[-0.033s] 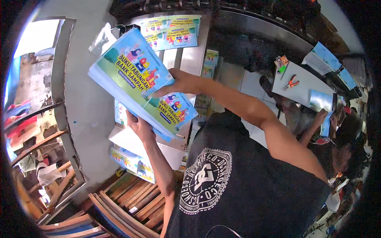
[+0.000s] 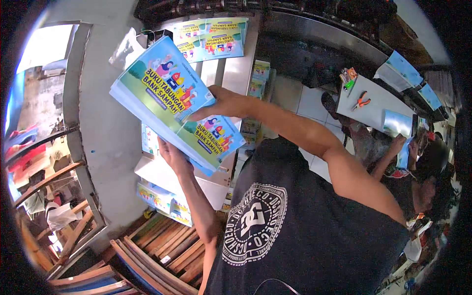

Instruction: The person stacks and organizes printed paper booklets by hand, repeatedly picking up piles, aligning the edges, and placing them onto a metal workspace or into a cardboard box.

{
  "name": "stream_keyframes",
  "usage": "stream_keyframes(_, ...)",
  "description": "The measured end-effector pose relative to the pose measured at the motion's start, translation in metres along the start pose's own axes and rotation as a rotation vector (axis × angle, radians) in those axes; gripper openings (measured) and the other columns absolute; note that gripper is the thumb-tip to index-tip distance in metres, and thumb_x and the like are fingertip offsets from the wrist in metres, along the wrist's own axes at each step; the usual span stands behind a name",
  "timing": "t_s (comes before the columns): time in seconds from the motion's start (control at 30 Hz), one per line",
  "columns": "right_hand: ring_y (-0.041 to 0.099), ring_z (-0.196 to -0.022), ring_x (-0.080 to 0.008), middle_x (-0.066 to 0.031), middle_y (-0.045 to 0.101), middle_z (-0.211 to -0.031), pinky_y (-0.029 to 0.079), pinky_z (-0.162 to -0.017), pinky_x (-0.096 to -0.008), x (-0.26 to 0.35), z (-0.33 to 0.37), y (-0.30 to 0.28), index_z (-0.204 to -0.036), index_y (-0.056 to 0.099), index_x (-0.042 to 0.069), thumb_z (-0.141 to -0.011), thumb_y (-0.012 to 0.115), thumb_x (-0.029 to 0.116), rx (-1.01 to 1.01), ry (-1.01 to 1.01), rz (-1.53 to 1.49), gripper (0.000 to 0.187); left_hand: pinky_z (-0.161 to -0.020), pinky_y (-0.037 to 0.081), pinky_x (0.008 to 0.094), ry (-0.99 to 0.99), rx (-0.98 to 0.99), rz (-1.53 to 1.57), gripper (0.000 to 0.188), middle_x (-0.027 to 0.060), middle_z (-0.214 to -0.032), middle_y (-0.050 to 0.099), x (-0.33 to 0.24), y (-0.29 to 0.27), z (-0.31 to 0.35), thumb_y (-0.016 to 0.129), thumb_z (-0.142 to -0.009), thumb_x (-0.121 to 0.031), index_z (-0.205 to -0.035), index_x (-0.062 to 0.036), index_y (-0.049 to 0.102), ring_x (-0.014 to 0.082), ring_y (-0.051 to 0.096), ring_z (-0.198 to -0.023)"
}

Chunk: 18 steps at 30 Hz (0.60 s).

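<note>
At far left we see a window (image 2: 46,103), then long wooden bars (image 2: 172,253) below. Ahead of us, over the pale bench (image 2: 204,184), is the printed stack (image 2: 164,101), tilted, its top face blue and green with cartoon figures. Two blocks of bold dark lettering edged in yellow read clearly, each over a small dark strip of finer print. Our left hand (image 2: 173,156) is at the stack's lower edge, fingers running underneath; we cannot tell how far they close. Behind lie flat sheets (image 2: 223,40) with the same lettering upside down. Our right hand (image 2: 222,102) pinches the stack's upper right edge, thumb across the face. Our black T-shirt (image 2: 319,226) bears a white round badge ringed with lettering. Farther right, orange-handled pliers (image 2: 362,102) rest on a white table (image 2: 381,105), beside a co-worker's hand (image 2: 398,143).
</note>
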State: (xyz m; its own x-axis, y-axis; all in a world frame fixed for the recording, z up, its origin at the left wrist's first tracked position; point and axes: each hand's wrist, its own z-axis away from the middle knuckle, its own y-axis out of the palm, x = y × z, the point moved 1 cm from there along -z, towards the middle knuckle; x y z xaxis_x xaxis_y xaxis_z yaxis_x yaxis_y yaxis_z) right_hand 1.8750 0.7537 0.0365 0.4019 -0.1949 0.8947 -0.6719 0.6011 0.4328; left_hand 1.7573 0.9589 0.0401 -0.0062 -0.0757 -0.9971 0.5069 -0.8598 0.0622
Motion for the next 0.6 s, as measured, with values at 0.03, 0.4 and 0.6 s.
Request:
stream_keyframes(0.03,0.067,-0.102,-0.0206,-0.0125,0.07,-0.115,0.051,-0.092,-0.0342,-0.004,-0.001,0.002,-0.123,0.065,0.002,-0.075,0.084,0.035,-0.027,-0.013,0.011,0.061,-0.089,0.05,0.0318,-0.003,-0.004,-0.002,0.045,0.0097,-0.115,0.063,0.006,-0.005,-0.002,0.066,-0.088,-0.013,-0.128,0.0006,0.051,0.0186,0.062,-0.1)
stream_keyframes(0.4,0.047,-0.131,-0.0305,-0.0248,0.044,-0.144,0.041,-0.108,-0.0404,-0.056,-0.034,-0.031,-0.137,0.047,-0.002,-0.066,0.088,0.05,-0.322,-0.127,0.446,0.097,-0.087,0.051,0.0354,-0.07,0.099,-0.641,0.065,0.0136,-0.108,0.064,-0.011,0.011,-0.003,0.088,-0.066,-0.015,-0.118,0.0017,0.053,0.0226,0.063,-0.096)
stream_keyframes(0.6,0.029,-0.144,-0.0365,-0.0244,0.031,-0.153,0.024,-0.119,-0.0465,-0.043,-0.053,-0.096,-0.152,0.022,0.004,-0.053,0.095,0.043,-0.403,-0.597,0.994,0.129,-0.077,0.052,0.045,0.137,0.153,-1.198,0.065,0.0196,-0.093,0.066,-0.013,0.015,0.001,0.086,-0.062,-0.031,-0.109,0.0009,0.056,0.0369,0.066,-0.087)
